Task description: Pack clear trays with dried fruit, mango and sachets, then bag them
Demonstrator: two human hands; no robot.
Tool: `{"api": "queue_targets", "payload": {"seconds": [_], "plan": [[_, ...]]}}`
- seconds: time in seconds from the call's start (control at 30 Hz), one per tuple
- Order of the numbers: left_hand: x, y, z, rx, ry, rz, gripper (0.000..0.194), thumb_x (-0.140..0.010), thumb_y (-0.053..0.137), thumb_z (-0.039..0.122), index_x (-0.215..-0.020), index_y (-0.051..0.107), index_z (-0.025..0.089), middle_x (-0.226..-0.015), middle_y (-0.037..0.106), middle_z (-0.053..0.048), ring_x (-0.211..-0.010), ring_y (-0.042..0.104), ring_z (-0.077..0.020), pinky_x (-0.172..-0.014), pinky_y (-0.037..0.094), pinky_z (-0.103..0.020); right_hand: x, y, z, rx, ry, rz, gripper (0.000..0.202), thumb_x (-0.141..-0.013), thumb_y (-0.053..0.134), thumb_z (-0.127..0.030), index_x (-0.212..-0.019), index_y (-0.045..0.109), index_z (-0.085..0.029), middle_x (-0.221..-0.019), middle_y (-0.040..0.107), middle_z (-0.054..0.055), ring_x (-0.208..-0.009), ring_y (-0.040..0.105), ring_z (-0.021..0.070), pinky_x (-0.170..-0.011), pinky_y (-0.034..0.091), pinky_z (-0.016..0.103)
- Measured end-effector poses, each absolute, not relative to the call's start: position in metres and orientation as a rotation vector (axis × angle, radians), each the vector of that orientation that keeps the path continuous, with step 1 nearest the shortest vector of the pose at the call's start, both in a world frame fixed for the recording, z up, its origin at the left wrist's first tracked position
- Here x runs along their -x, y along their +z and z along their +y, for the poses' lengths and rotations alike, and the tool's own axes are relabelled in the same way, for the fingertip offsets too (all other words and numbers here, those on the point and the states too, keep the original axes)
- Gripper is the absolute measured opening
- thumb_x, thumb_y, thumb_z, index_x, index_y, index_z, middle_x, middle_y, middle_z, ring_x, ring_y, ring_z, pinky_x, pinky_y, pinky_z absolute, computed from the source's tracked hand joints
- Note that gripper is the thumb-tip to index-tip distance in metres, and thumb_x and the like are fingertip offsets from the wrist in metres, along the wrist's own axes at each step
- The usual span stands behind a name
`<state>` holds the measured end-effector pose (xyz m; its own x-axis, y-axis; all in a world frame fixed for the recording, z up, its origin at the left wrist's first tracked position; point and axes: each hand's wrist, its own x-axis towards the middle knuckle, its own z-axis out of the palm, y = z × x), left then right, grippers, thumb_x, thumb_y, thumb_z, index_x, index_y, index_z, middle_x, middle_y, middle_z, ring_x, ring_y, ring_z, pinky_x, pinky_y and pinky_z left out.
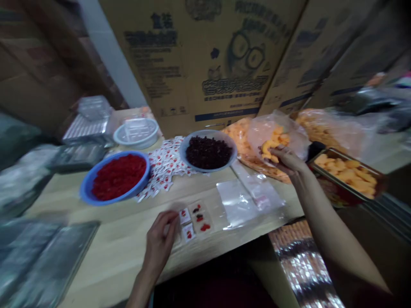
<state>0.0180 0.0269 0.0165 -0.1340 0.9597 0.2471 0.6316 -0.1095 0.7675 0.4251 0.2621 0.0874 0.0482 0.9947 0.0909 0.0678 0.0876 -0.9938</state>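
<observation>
At the front of the table lies a small clear plastic tray (pixel 210 217). Two white printed sachets (pixel 189 232) sit in its left part, with dark and red dried fruit pieces (pixel 204 227) to their right. My left hand (pixel 160 237) is closed, thumb and finger pinching the tray's left edge beside the upper sachet. To the right and farther back, my right hand (pixel 290 161) is closed around several curved orange dried fruit slices (pixel 270 152). It is above a clear bag (pixel 257 128) of orange pieces, and its fingertips are partly hidden by the slices.
A blue bowl of red fruit (pixel 147 177), a pile of sachets (pixel 167 162) and a bowl of dark fruit (pixel 183 155) stand across the back. An open tin (pixel 343 188) of orange slices is at right. Flat clear bags (pixel 237 203) lie mid-table; cartons (pixel 180 85) stand behind.
</observation>
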Motion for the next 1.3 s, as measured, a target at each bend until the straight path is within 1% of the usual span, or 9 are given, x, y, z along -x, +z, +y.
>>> {"api": "queue_targets", "payload": {"seconds": [0.17,0.23,0.33,0.47,0.63,0.9,1.07,1.17,1.3], "plan": [[-0.044,0.044,0.036,-1.583,1.197,1.675,0.026,-0.096,0.053,0.034,-0.115,0.065,0.022,-0.114,0.065,-0.009,-0.097,0.064,-0.0177,-0.082,0.052,-0.029,-0.270,0.033,0.158,0.949,2.013,-1.278,0.036,-0.064,0.085,-0.039,-0.092,0.074,-0.019,-0.086,0.075,0.006,-0.072,0.070,0.0191,-0.065,0.057,0.030],[-0.037,0.040,0.030,-1.538,1.154,1.695,0.027,-0.094,0.056,0.035,-0.115,0.065,0.021,-0.115,0.065,-0.009,-0.093,0.063,-0.0164,-0.076,0.051,-0.027,-0.218,0.012,0.123,0.846,2.191,-1.250,0.037,-0.062,0.087,-0.038,-0.091,0.074,-0.020,-0.086,0.075,0.003,-0.073,0.069,0.0176,-0.067,0.057,0.029],[-0.015,0.026,0.009,-1.392,1.106,1.788,0.020,-0.090,0.062,0.037,-0.099,0.068,0.019,-0.093,0.067,-0.004,-0.078,0.061,-0.0140,-0.068,0.048,-0.025,-0.169,-0.012,0.096,0.795,2.309,-1.226,0.038,-0.061,0.088,-0.041,-0.091,0.075,-0.021,-0.086,0.075,0.001,-0.071,0.068,0.0158,-0.065,0.056,0.028],[0.012,0.004,-0.014,-1.040,1.245,1.835,0.023,-0.085,0.065,0.041,-0.087,0.061,0.018,-0.074,0.063,0.002,-0.065,0.059,-0.0115,-0.063,0.048,-0.023,-0.153,-0.022,0.096,0.869,2.287,-1.215,0.037,-0.062,0.087,-0.044,-0.088,0.075,-0.020,-0.085,0.074,0.002,-0.073,0.068,0.0161,-0.066,0.056,0.029],[0.017,-0.016,-0.021,-0.709,1.473,1.751,0.036,-0.081,0.067,0.037,-0.108,0.050,0.022,-0.081,0.068,0.001,-0.068,0.068,-0.0146,-0.067,0.057,-0.029,-0.170,-0.013,0.106,0.946,2.159,-1.246,0.034,-0.065,0.086,-0.039,-0.093,0.076,-0.023,-0.101,0.074,0.003,-0.088,0.068,0.0171,-0.081,0.054,0.030],[-0.013,-0.031,-0.017,-1.052,1.211,2.005,0.015,-0.094,0.053,0.035,-0.100,0.056,0.021,-0.083,0.068,-0.001,-0.069,0.065,-0.0149,-0.065,0.050,-0.027,-0.187,-0.011,0.088,0.900,2.199,-1.246,0.041,-0.068,0.085,-0.036,-0.107,0.076,-0.027,-0.114,0.073,0.005,-0.110,0.064,0.0216,-0.099,0.048,0.034],[-0.014,-0.015,-0.020,-1.391,0.971,2.310,0.018,-0.095,0.051,0.034,-0.097,0.064,0.021,-0.101,0.064,-0.007,-0.085,0.062,-0.0186,-0.074,0.047,-0.030,-0.185,-0.013,0.077,0.841,2.163,-1.275,0.043,-0.072,0.083,-0.036,-0.113,0.075,-0.029,-0.124,0.070,0.004,-0.117,0.062,0.0236,-0.104,0.046,0.037],[-0.014,-0.005,-0.019,-1.226,1.149,2.076,0.024,-0.094,0.054,0.040,-0.103,0.065,0.021,-0.097,0.066,-0.006,-0.079,0.062,-0.0161,-0.074,0.048,-0.029,-0.178,-0.015,0.071,0.742,2.131,-1.290,0.047,-0.073,0.081,-0.034,-0.119,0.072,-0.030,-0.130,0.067,0.004,-0.121,0.060,0.0256,-0.108,0.044,0.041],[-0.014,-0.002,-0.015,-0.870,1.271,1.601,0.045,-0.083,0.070,0.046,-0.117,0.058,0.018,-0.082,0.066,-0.002,-0.066,0.060,-0.0135,-0.058,0.046,-0.024,-0.161,-0.025,0.063,0.611,2.049,-1.364,0.055,-0.076,0.077,-0.028,-0.130,0.065,-0.033,-0.141,0.059,0.003,-0.133,0.053,0.0247,-0.114,0.037,0.044]]}}
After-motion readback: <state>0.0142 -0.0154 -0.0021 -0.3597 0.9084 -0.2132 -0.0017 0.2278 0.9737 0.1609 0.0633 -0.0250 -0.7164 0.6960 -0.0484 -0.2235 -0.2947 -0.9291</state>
